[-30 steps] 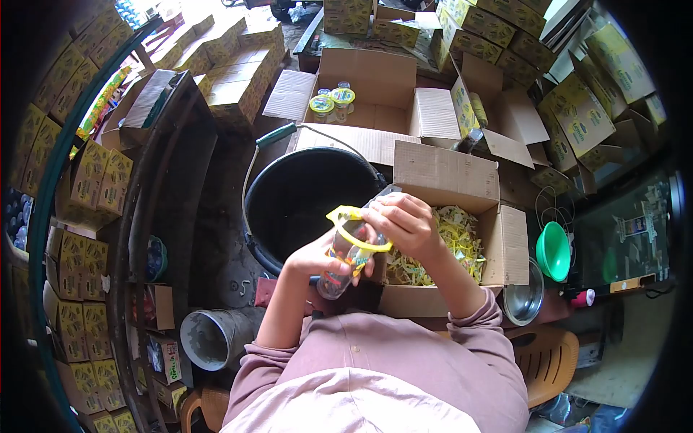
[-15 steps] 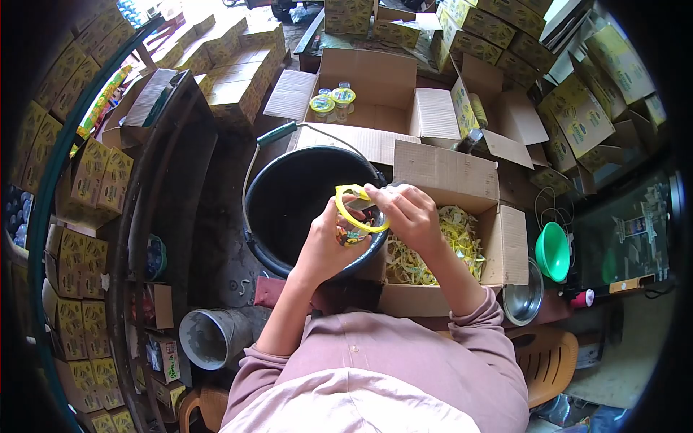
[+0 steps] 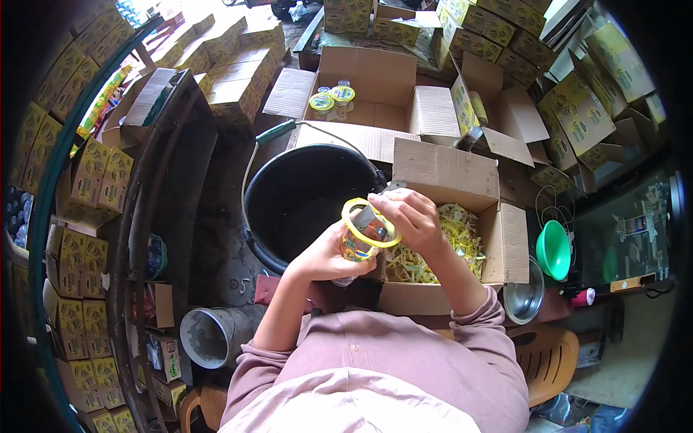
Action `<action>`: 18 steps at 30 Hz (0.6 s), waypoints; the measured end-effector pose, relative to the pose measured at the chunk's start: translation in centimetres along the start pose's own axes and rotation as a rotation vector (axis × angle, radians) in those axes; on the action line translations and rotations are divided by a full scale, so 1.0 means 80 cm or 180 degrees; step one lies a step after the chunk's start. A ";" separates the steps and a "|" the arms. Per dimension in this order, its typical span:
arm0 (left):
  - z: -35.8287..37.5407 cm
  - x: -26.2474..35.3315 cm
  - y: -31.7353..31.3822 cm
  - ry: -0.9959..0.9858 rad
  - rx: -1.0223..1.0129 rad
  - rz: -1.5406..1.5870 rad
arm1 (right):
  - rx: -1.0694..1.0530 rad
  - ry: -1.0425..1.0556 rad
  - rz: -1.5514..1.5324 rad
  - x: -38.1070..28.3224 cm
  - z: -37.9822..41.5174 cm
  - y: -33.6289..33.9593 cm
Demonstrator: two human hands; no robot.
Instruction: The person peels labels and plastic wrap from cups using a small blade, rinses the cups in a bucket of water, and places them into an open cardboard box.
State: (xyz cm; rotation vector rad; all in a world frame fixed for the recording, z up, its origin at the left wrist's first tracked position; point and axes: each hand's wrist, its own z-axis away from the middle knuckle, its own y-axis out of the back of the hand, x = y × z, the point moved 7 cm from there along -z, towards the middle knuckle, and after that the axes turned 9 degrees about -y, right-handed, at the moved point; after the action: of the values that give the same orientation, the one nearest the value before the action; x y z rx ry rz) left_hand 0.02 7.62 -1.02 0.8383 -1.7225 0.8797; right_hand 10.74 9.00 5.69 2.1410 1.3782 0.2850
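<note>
My left hand [image 3: 325, 256] is wrapped round a clear plastic cup [image 3: 356, 247] with a yellow rim and printed sides. The cup is tilted, its open mouth facing up toward me. In the fingers of my right hand [image 3: 413, 220] is a knife [image 3: 367, 216] with a flat grey blade, which reaches into the cup's mouth by the rim. Its grey end sticks out above those fingers. Both hands are over the near right edge of a black bucket [image 3: 289, 187]. Beside them, a cardboard box [image 3: 447, 169] holds yellow strips [image 3: 455, 242].
Beyond the bucket, an open carton [image 3: 368, 72] holds several yellow-lidded cups [image 3: 333, 102]. A green bowl [image 3: 553, 251] and metal bowl [image 3: 523, 296] sit at right. A grey pail [image 3: 209, 338] lies at lower left. Stacked yellow cartons [image 3: 242, 72] surround the workplace.
The cup has moved slightly toward me and to the right, and its mouth now faces up more. The grey blade has come into plain view inside the rim.
</note>
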 end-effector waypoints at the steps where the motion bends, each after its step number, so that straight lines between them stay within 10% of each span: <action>1: 0.000 0.001 -0.002 0.0030 -0.0069 0.0169 | 0.0006 0.0063 0.0001 -0.002 0.000 0.001; 18: 0.001 -0.002 -0.032 0.0464 -0.1100 0.1944 | 0.0334 -0.0319 -0.0246 0.006 0.007 0.020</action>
State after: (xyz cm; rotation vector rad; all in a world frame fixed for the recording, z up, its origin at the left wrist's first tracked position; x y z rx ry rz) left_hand 2.16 6.30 -0.72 0.0050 -1.9532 0.9635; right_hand 12.44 8.70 6.05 2.1488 1.4425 0.0757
